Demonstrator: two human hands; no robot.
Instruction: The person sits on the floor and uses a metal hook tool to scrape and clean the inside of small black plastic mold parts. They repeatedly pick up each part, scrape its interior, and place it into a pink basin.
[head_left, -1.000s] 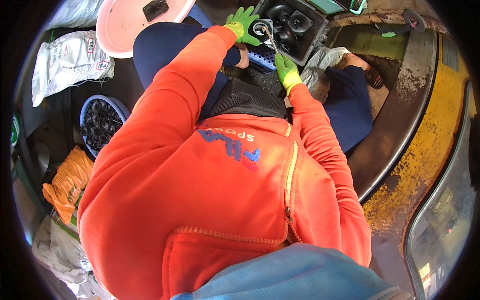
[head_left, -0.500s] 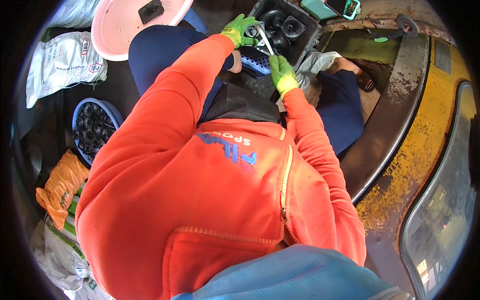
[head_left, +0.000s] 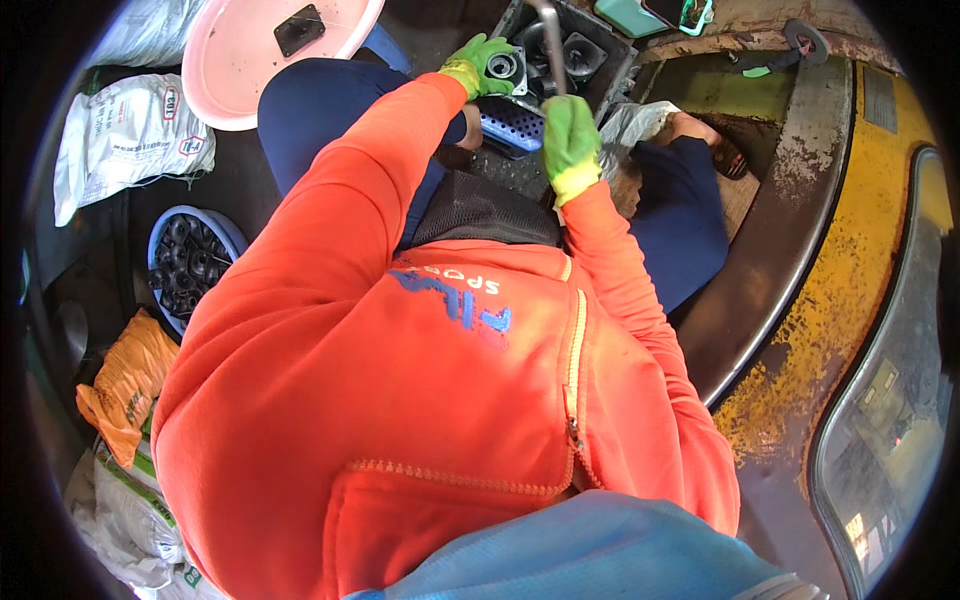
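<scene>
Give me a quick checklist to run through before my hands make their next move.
1. Left hand on the ringed part: ok, gloved fingers at its left side.
2. Right hand gripping the rod-like tool: ok, closed around its near end.
3. Tool apart from ringed part: ok, a gap shows between them.
4. Tool's far end: cannot tell, blurred at the picture's upper edge.
5. Ringed part resting on the blue perforated tray: cannot tell.
</scene>
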